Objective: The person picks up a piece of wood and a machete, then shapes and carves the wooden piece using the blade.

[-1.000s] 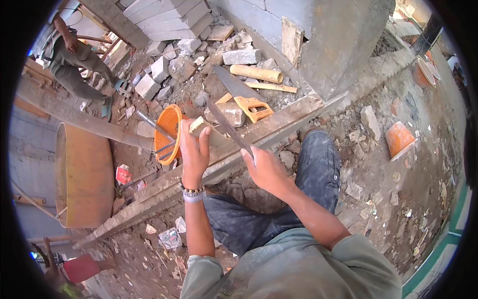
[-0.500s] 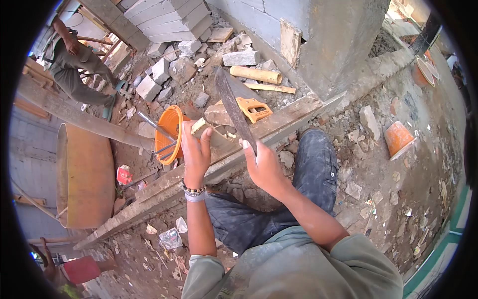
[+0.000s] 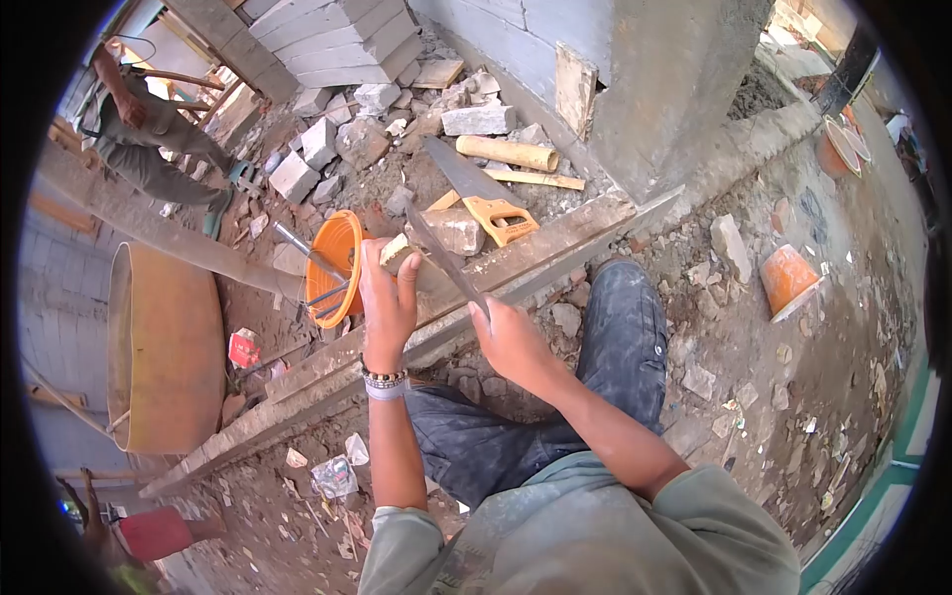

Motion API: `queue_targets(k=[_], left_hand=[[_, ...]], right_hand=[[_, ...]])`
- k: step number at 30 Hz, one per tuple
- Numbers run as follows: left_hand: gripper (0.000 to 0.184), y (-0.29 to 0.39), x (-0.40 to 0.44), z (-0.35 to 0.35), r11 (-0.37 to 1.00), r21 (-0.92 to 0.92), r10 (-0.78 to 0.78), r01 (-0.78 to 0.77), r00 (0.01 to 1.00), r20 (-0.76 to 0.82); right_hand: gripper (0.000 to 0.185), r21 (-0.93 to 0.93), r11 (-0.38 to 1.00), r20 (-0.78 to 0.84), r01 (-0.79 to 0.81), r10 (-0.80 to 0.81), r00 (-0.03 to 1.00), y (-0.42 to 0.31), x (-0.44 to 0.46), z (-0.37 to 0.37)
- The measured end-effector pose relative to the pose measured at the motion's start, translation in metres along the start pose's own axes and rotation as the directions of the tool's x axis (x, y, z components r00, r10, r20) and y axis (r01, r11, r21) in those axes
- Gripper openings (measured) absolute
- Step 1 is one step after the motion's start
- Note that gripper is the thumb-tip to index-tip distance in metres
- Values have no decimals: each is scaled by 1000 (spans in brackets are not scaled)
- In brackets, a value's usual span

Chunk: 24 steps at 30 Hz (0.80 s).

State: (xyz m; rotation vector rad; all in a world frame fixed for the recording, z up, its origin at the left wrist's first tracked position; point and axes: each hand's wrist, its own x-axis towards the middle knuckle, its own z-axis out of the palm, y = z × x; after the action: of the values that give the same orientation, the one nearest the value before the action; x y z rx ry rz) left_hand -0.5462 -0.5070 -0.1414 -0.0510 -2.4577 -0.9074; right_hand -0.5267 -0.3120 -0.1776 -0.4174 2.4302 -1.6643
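My left hand (image 3: pixel 385 317), with bracelets at its wrist, is closed round a short pale piece of bamboo or wood (image 3: pixel 396 249) whose top end shows between thumb and fingers. My right hand (image 3: pixel 518 345) grips a machete (image 3: pixel 443 257) by its handle, which is hidden in the fist. The dark blade slants up and left, its tip just above and right of the pale piece; whether they touch I cannot tell. A handsaw with an orange handle (image 3: pixel 502 219) leans beyond the blade. Left of my left hand stands an orange bucket (image 3: pixel 337 268) with metal tools inside.
A long wooden beam (image 3: pixel 297 402) runs diagonally before my knees. Beyond it lie a bamboo length (image 3: pixel 508 152), rubble (image 3: pixel 362 142) and stacked blocks (image 3: pixel 337 40). Another person (image 3: pixel 159 149) stands at upper left. An orange container (image 3: pixel 790 282) lies at right.
The machete has swung left and lower, bringing its tip close to the pale piece. My right hand has shifted slightly left and down. My left hand has hardly moved.
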Motion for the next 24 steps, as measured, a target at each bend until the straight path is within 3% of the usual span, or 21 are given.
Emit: queue_targets(k=[4,10,14,22,24], left_hand=[[41,0,-1,0,1000,2,-18,18,1000,23],[47,-2,-1,1,999,43,26,-26,1000,-2],[38,8,6,1,999,1,47,-47,998,-32],[36,6,4,2,999,-35,11,-12,1000,-17],[41,0,2,2,1000,20,22,-22,1000,2]], right_hand=[[34,-133,990,10,-37,39,999,-6,10,-17],[38,11,1000,-34,6,-6,999,-25,-2,-21],[38,-138,990,-8,22,-23,1000,17,0,-3],[39,-5,999,-82,42,-42,996,-11,-13,-12],[38,-101,995,1,16,-16,1000,18,-11,-1]])
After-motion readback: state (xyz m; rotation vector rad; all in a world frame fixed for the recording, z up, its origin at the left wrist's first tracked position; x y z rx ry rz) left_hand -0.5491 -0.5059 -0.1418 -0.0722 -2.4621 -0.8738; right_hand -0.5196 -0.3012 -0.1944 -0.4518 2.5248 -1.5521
